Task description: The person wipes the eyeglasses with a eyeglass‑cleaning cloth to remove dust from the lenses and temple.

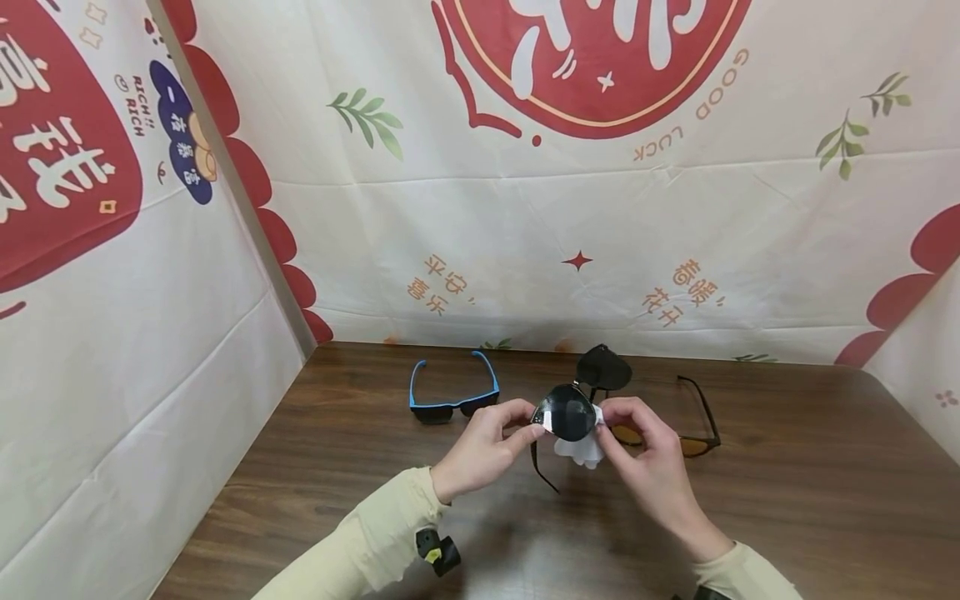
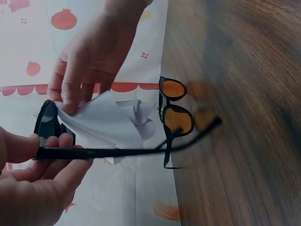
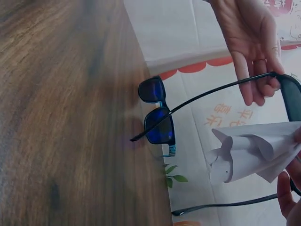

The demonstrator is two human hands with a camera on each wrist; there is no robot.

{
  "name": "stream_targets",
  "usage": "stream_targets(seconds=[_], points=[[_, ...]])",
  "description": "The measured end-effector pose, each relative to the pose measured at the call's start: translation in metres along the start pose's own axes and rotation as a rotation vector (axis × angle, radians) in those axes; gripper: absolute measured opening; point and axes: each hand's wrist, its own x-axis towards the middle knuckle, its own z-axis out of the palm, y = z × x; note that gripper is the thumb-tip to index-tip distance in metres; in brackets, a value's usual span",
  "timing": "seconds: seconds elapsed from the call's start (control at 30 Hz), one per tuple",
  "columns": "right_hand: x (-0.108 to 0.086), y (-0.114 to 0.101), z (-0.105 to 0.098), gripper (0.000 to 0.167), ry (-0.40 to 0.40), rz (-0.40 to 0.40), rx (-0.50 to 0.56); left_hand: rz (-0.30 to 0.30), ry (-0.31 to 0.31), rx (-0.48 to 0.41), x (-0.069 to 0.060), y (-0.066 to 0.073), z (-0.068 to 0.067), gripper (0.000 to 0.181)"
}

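Note:
Black sunglasses (image 1: 567,412) with large dark lenses are held up over the table, tilted, one lens above the other. My left hand (image 1: 483,446) pinches them at the outer edge of the near lens, by the temple hinge. With thumb and fingers, my right hand (image 1: 652,458) pinches a crumpled white cloth or paper (image 2: 113,120) at the other side of that lens. The white sheet hangs behind the lens between the temples. In the right wrist view one thin temple (image 3: 202,96) reaches away from my left hand.
Blue-framed sunglasses (image 1: 453,406) lie on the brown wooden table (image 1: 315,475) to the left, temples unfolded toward the back. Black-framed glasses with amber lenses (image 2: 178,120) lie to the right, partly behind my right hand. Printed white cloth (image 1: 525,225) hangs behind the table.

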Motion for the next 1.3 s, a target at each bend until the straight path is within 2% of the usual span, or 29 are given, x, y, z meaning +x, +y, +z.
stream_targets(seconds=[0.13, 0.23, 0.33, 0.47, 0.63, 0.83, 1.1, 1.3], points=[[0.002, 0.000, 0.000, 0.028, 0.005, -0.013, -0.024, 0.010, -0.010, 0.031, -0.002, -0.004, 0.003, 0.011], [0.004, -0.001, 0.001, 0.030, 0.014, -0.031, -0.041, 0.004, -0.036, -0.023, -0.003, -0.006, 0.005, 0.010], [0.009, -0.016, 0.002, 0.030, 0.022, -0.045, -0.071, -0.025, -0.063, -0.104, -0.004, -0.007, 0.007, 0.010], [0.014, -0.028, 0.004, 0.030, 0.025, -0.057, -0.113, -0.076, -0.067, -0.134, -0.004, -0.011, 0.011, 0.010], [0.008, -0.002, 0.008, 0.032, 0.008, -0.063, -0.108, -0.111, -0.032, -0.118, -0.004, -0.015, 0.014, 0.016], [0.004, 0.006, 0.013, 0.030, -0.027, -0.043, -0.119, -0.240, 0.007, -0.142, -0.005, -0.019, 0.022, 0.016], [0.000, 0.004, 0.023, 0.028, -0.043, -0.025, -0.226, -0.416, 0.017, -0.128, -0.009, -0.027, 0.034, 0.022], [0.001, -0.001, 0.028, 0.029, -0.042, -0.040, -0.266, -0.444, 0.030, -0.086, -0.009, -0.028, 0.035, 0.028]])
